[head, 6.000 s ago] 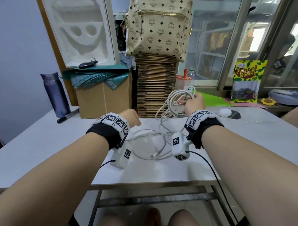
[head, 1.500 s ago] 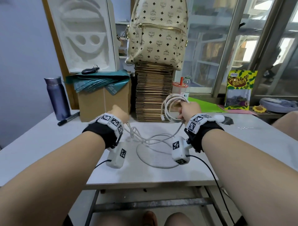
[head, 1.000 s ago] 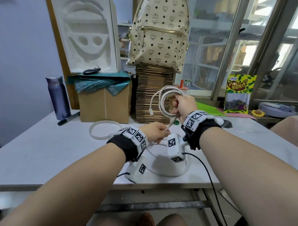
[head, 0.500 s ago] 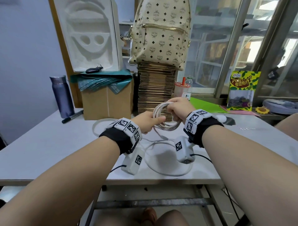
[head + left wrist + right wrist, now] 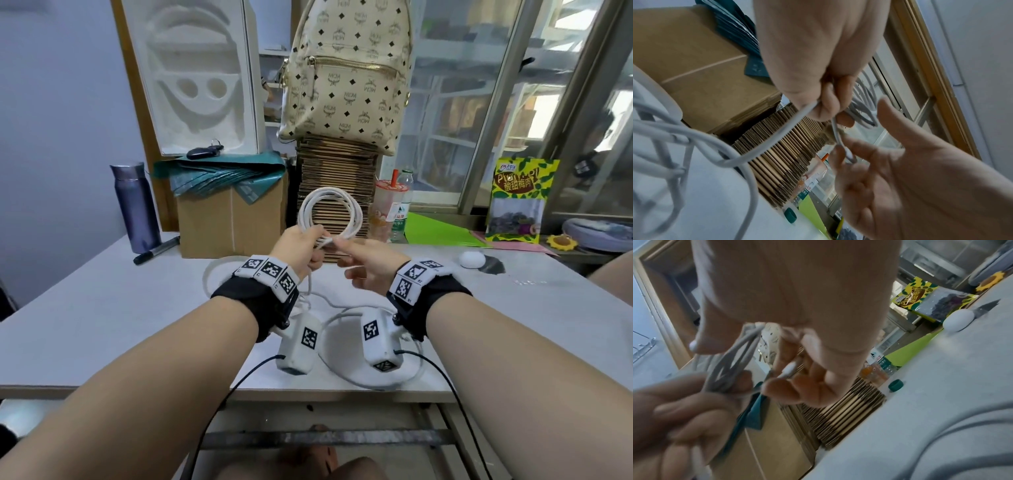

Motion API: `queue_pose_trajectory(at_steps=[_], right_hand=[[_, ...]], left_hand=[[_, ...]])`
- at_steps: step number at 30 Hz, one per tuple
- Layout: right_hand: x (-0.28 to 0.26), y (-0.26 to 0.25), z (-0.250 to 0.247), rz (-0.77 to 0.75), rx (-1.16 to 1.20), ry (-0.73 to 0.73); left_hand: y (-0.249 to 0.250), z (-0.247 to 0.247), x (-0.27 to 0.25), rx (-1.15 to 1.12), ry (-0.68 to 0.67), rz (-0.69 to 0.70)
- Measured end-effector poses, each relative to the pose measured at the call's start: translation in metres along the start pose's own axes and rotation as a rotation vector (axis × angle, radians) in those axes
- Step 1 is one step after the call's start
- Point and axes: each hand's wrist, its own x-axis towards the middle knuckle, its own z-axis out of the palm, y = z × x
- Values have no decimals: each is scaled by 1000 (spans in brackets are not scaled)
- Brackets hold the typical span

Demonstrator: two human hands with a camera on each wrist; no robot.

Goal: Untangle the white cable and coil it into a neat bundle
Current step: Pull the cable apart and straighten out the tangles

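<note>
The white cable is partly wound into a round coil (image 5: 329, 194) that stands upright above the table. My left hand (image 5: 301, 246) grips the coil at its bottom, fingers curled round the strands (image 5: 865, 104). My right hand (image 5: 363, 267) is just to the right of it, index finger pointing at the coil. Its thumb and fingers pinch a short bend of the cable (image 5: 847, 155) near a white plug (image 5: 789, 369). The rest of the cable hangs from my left hand and lies in loose loops (image 5: 342, 310) on the white table (image 5: 102, 325).
Behind the coil stands a stack of cardboard (image 5: 337, 171) with a patterned backpack (image 5: 346, 75) on top. A cardboard box (image 5: 233, 222), purple flask (image 5: 137, 205) and marker (image 5: 156, 250) are at left. A drink cup (image 5: 388, 205), snack bag (image 5: 520, 198) and white round object (image 5: 472, 259) are at right.
The coil has passed from my right hand to my left, which now holds it upright. My right hand has let go of the coil, dropped lower and pinches a strand beside it.
</note>
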Motion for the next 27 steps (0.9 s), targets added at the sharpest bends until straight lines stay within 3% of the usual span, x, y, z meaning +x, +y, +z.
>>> queue_pose_trajectory(at_steps=[2,5,9,15,20,27], right_hand=[[0,-2,9,-42,91,-17],[6,-8,22,-116,177,95],[13,-13,30,-152,150,198],[28,-10,39,-288,62,395],[32,-10,30,-255,95,506],[34,-10,11,-288,-109,404]], left_hand=[[-2,4,1,-34,-30,-11],[-4,7,2,-119,-59,-30],[-7,7,2,-155,-2,-82],[-6,10,0,93,60,-155],[3,8,-2,336,16,-227],[5,11,-4,636,-135,-26]])
